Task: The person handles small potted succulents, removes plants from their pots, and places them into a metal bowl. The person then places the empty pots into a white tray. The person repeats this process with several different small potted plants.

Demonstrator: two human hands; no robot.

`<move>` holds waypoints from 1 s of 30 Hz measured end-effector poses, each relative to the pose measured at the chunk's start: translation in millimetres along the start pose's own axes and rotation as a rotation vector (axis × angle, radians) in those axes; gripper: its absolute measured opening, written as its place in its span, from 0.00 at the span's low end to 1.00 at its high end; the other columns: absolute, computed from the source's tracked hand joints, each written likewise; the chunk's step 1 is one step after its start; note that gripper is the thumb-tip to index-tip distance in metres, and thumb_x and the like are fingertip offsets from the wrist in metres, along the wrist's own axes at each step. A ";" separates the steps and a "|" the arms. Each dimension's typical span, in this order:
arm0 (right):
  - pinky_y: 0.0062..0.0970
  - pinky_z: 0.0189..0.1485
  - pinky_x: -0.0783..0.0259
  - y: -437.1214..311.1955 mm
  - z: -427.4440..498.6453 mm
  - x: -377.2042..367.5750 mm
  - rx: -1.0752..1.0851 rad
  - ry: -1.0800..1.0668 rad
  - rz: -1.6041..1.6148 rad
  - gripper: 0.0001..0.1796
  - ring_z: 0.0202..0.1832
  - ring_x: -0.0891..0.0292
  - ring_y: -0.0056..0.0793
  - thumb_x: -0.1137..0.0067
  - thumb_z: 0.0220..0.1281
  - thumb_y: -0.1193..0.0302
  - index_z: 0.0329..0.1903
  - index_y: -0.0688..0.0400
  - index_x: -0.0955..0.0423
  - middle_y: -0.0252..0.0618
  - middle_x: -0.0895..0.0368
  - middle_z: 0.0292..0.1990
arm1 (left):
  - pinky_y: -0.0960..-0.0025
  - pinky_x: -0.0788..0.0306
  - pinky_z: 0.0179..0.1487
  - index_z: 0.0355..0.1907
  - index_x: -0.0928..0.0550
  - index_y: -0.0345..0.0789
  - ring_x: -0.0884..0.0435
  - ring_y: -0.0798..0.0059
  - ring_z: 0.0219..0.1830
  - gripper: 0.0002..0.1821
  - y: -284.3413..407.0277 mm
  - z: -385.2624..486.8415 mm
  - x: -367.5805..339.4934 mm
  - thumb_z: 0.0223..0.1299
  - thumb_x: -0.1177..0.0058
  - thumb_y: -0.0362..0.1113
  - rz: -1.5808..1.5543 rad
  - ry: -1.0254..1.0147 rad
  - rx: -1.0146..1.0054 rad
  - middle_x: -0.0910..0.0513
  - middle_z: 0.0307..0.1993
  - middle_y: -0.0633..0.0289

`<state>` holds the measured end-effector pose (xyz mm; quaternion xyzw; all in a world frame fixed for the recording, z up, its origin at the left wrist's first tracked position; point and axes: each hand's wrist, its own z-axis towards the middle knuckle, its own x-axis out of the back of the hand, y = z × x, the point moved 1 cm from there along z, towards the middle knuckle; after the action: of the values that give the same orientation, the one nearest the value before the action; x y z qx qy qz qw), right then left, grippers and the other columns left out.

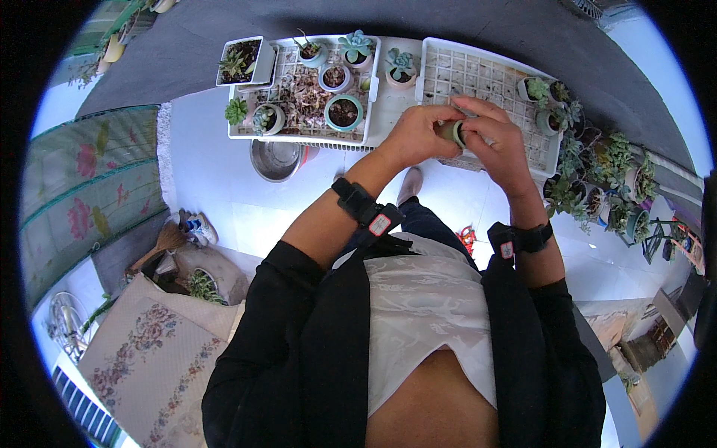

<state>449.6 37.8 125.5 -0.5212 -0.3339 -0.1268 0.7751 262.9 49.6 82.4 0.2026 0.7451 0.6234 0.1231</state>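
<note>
Between my two hands is a small green plant pot, tilted on its side with its dark opening to the right. My left hand grips it from the left, fingers along its top and thumb below. The fingertips of my right hand are at the pot's rim; whether they touch soil or a plant inside is hidden. Both hands are over the near left part of a white plastic grid tray. Left of them, a pink pot with a blue-green succulent stands between this tray and another white grid tray.
The left tray holds several small pots, among them a turquoise-rimmed pot of soil, and dry leaf debris. A metal basin is on the floor below it. Many potted succulents crowd the right side. A broom lies at lower left.
</note>
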 end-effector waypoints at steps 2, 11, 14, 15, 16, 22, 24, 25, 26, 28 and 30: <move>0.36 0.62 0.27 5.9 -1.0 -3.9 -0.104 0.069 0.109 0.04 0.60 0.20 0.38 0.40 0.60 0.74 0.33 0.61 0.18 0.41 0.16 0.59 | 0.71 0.22 0.46 0.48 0.13 0.35 0.16 0.73 0.37 0.27 -2.2 1.3 -0.7 0.38 0.28 0.31 -0.015 0.006 0.015 0.13 0.36 0.59; 0.38 0.59 0.26 71.3 -9.5 -5.3 -0.312 0.307 -0.078 0.05 0.54 0.19 0.42 0.36 0.58 0.73 0.38 0.57 0.15 0.41 0.15 0.54 | 0.73 0.23 0.50 0.51 0.16 0.35 0.18 0.78 0.43 0.29 -24.3 2.4 -1.9 0.39 0.30 0.20 -0.263 0.114 -0.034 0.15 0.44 0.68; 0.44 0.64 0.31 75.3 -8.0 -15.3 -0.424 0.025 -0.732 0.07 0.58 0.22 0.42 0.33 0.56 0.72 0.39 0.55 0.14 0.40 0.16 0.55 | 0.72 0.23 0.51 0.50 0.16 0.36 0.18 0.78 0.45 0.29 -27.4 2.9 -0.1 0.39 0.30 0.20 -0.257 0.138 -0.077 0.16 0.47 0.68; 0.43 0.64 0.31 69.8 -7.3 -13.7 -0.291 0.121 -0.611 0.08 0.58 0.22 0.43 0.34 0.56 0.74 0.39 0.57 0.14 0.41 0.16 0.55 | 0.72 0.23 0.51 0.51 0.16 0.36 0.18 0.77 0.45 0.29 -27.4 3.1 0.3 0.39 0.30 0.21 -0.224 0.155 -0.107 0.16 0.47 0.68; 0.43 0.65 0.31 61.7 -9.9 -8.1 -0.233 0.162 -0.479 0.08 0.58 0.22 0.44 0.35 0.55 0.75 0.39 0.58 0.15 0.42 0.16 0.55 | 0.72 0.23 0.51 0.51 0.16 0.36 0.18 0.77 0.45 0.29 -27.1 2.5 0.5 0.38 0.30 0.22 -0.193 0.174 -0.133 0.17 0.47 0.67; 0.47 0.68 0.38 5.4 -5.5 -8.3 -0.121 0.091 -0.321 0.04 0.61 0.23 0.40 0.34 0.57 0.71 0.35 0.55 0.13 0.37 0.15 0.56 | 0.67 0.21 0.49 0.49 0.16 0.38 0.15 0.64 0.43 0.30 -15.8 2.7 -2.5 0.34 0.28 0.26 0.220 0.254 -0.327 0.17 0.47 0.59; 0.50 0.71 0.43 -4.3 -3.6 -13.5 -0.131 0.057 -0.470 0.05 0.61 0.22 0.38 0.35 0.59 0.69 0.34 0.52 0.12 0.34 0.14 0.55 | 0.63 0.20 0.48 0.47 0.16 0.40 0.15 0.61 0.43 0.28 -10.0 0.2 -2.9 0.35 0.27 0.29 0.316 0.252 -0.323 0.17 0.46 0.58; 0.51 0.70 0.42 -6.6 -4.1 -14.6 -0.151 0.030 -0.535 0.05 0.60 0.22 0.37 0.35 0.58 0.69 0.33 0.52 0.12 0.34 0.14 0.55 | 0.61 0.20 0.47 0.46 0.15 0.40 0.15 0.59 0.43 0.27 -7.2 -1.2 -2.3 0.35 0.27 0.30 0.370 0.253 -0.321 0.17 0.46 0.58; 0.51 0.69 0.41 -7.5 -4.3 -15.8 -0.169 0.004 -0.600 0.05 0.59 0.21 0.36 0.35 0.57 0.69 0.33 0.52 0.12 0.34 0.14 0.55 | 0.60 0.20 0.47 0.45 0.15 0.41 0.15 0.58 0.43 0.26 -4.3 -1.5 -2.2 0.35 0.27 0.32 0.429 0.245 -0.330 0.17 0.46 0.58; 0.53 0.68 0.39 -6.6 -5.6 -18.7 -0.182 -0.027 -0.662 0.05 0.58 0.20 0.34 0.35 0.56 0.68 0.32 0.52 0.13 0.33 0.14 0.55 | 0.58 0.20 0.45 0.43 0.15 0.43 0.15 0.57 0.43 0.24 0.0 -3.1 -2.7 0.36 0.27 0.36 0.546 0.228 -0.345 0.16 0.44 0.59; 0.58 0.66 0.39 -3.0 -7.7 -20.5 -0.167 -0.042 -0.656 0.05 0.57 0.19 0.32 0.35 0.57 0.68 0.31 0.52 0.13 0.33 0.13 0.54 | 0.59 0.19 0.46 0.45 0.15 0.42 0.14 0.55 0.42 0.26 2.0 -4.9 -2.5 0.36 0.26 0.35 0.635 0.210 -0.327 0.16 0.45 0.59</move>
<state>435.6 26.5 112.5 -0.4501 -0.4883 -0.3857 0.6405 263.2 44.5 85.1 0.3363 0.5443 0.7587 -0.1225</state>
